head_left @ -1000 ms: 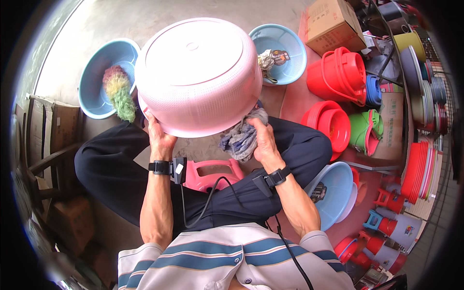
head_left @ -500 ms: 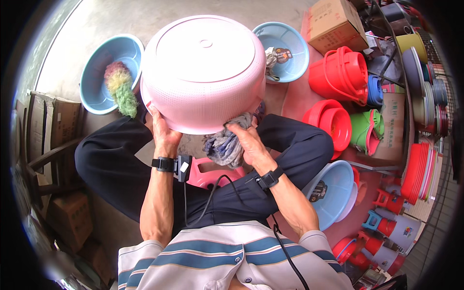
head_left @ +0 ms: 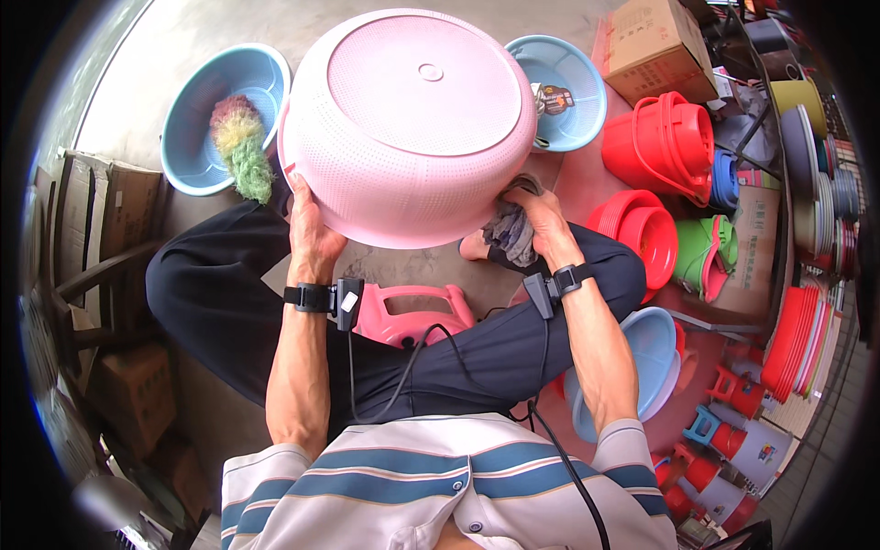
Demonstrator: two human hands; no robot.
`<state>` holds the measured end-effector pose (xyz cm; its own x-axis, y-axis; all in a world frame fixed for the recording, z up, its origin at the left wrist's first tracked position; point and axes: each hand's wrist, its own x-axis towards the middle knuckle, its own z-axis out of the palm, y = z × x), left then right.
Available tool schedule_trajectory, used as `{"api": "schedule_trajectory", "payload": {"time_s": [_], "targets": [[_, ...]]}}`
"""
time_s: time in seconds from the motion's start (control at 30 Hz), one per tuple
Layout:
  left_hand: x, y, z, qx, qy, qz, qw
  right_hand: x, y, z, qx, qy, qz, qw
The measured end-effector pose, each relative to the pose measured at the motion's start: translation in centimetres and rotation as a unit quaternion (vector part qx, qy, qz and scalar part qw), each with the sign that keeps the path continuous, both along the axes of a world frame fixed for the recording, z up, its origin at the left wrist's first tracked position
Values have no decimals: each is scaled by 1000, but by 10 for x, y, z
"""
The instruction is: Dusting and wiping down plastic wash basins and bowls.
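Left grip (head_left: 316, 236) pinched basin (head_left: 417, 174) rim; right grip (head_left: 550, 227) clutched rag (head_left: 515, 235) beside it. Slipping left thumb could have let basin tip.

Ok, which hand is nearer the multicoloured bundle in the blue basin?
Left: the left hand is just right of the bundle; the right hand is across the pink basin.

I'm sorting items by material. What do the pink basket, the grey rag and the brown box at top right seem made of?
Pink basket: probably plastic, smooth, faintly glossy, with regular moulded perforations.
Grey rag: likely cloth, matte, bunched in soft folds; fibre unclear.
Brown box: apparently cardboard, matte, flat-sided.
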<state>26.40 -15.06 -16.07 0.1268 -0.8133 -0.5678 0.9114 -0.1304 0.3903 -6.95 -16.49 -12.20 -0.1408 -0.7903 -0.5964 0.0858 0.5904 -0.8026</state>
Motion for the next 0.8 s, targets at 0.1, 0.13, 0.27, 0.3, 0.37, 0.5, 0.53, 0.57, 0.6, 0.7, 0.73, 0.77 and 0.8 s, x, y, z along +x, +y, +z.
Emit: {"api": "schedule_trajectory", "payload": {"time_s": [0.1, 0.13, 0.27, 0.3, 0.37, 0.5, 0.53, 0.57, 0.6, 0.7, 0.73, 0.77, 0.8], "targets": [[11, -1, -3, 5, 30, -13, 999, 6, 4, 7, -27, -45, -7, 999], [13, -2, 1, 13, 30, -18, 999, 12, 6, 13, -32, -93, -28, 995], [18, -5, -25, 32, 58, -12, 998, 12, 7, 21, -5, -173, -56, 983], [20, -7, -30, 29, 58, -13, 998, 10, 7, 18, -21, -214, -70, 974], [24, -8, -42, 17, 98, -23, 995, 12, 8, 24, -38, -254, -82, 963], [26, -13, -59, -7, 143, -49, 988, 6, 13, 25, -76, -198, -23, 977], [29, -12, -61, -10, 139, -56, 989, 6, 15, 19, -88, -216, -12, 972], [31, -12, -63, -14, 136, -64, 989, 8, 16, 21, -100, -231, -2, 968], [31, -12, -65, -35, 144, -62, 987, 9, 18, 23, -114, -234, -2, 966], [28, -8, -65, -45, 107, -21, 993, 21, 25, 33, -146, -235, -17, 961], [30, -8, -66, -41, 101, -18, 994, 24, 27, 36, -151, -231, -19, 961], [30, -8, -67, -47, 102, -20, 993, 25, 28, 35, -146, -238, -26, 960], [29, -8, -69, -45, 107, -19, 993, 26, 30, 37, -154, -234, -35, 959]]}}
